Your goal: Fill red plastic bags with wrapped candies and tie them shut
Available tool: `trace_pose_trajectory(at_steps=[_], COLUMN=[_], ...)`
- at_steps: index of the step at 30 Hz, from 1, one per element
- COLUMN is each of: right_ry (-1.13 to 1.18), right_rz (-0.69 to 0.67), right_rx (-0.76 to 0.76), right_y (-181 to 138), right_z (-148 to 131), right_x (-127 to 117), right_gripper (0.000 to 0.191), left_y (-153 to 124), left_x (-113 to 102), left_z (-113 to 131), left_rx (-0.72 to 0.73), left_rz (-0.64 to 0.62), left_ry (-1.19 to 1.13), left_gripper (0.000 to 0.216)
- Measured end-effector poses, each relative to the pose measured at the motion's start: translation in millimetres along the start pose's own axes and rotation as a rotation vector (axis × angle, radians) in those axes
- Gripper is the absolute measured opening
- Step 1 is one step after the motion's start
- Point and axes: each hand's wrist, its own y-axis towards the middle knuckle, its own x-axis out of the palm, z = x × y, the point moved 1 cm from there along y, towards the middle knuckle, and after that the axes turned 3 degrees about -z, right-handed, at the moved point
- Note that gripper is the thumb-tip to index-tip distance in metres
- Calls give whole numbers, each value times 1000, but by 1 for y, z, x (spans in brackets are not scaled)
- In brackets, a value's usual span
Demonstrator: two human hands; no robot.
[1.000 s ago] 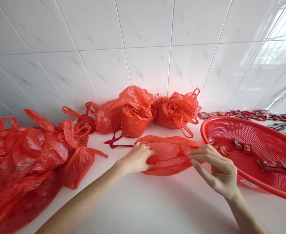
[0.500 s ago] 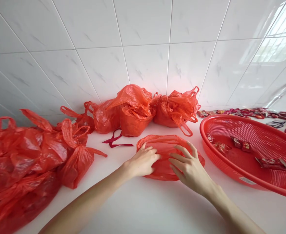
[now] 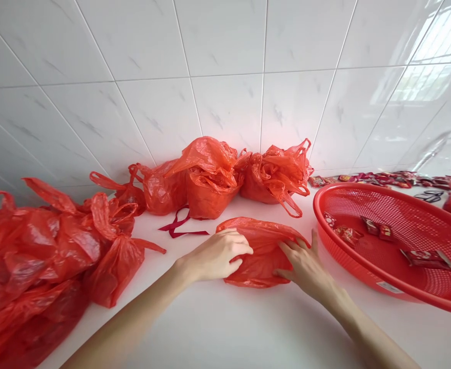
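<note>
The red plastic bag (image 3: 262,251) lies crumpled on the white counter (image 3: 248,328), between a heap of red bags (image 3: 37,256) and a red mesh basket (image 3: 402,225). The left hand (image 3: 213,254) curls around its left edge, gripping it. The right hand (image 3: 306,264) presses flat on its right side, fingers spread.

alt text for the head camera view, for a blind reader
A left hand grips and a right hand presses a crumpled red plastic bag on a white counter. Filled red bags line the tiled wall, and a red basket holding a few sweets sits on the right.
</note>
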Motion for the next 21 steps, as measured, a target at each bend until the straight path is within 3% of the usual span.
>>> trace_pose_trajectory(at_steps=[3,5,7,9,12,16,21], right_ry=[21,40,54,61,73,108,194], right_rz=[-14,-37,-61,-80,-96,-94,-44], right_rx=[-8,-10,-3,9,24,17,-88], right_y=[0,-1,-2,-2,-2,-1,2], right_z=[-2,-2,-2,0,3,3,-4], right_x=[-1,-1,-1,0,0,-4,-10], right_gripper=[28,28,29,30,29,28,18], left_y=[0,0,-2,-4,-8,-10,-12], left_x=[11,24,38,47,51,58,90], left_z=[6,4,-2,-11,-25,-33,-35], left_rx=[11,-72,-196,-325,-461,-401,-297], left_rz=[322,407,335,174,12,57,222], left_ry=[108,184,202,149,13,-130,-306], left_gripper=[24,22,24,40,54,53,49])
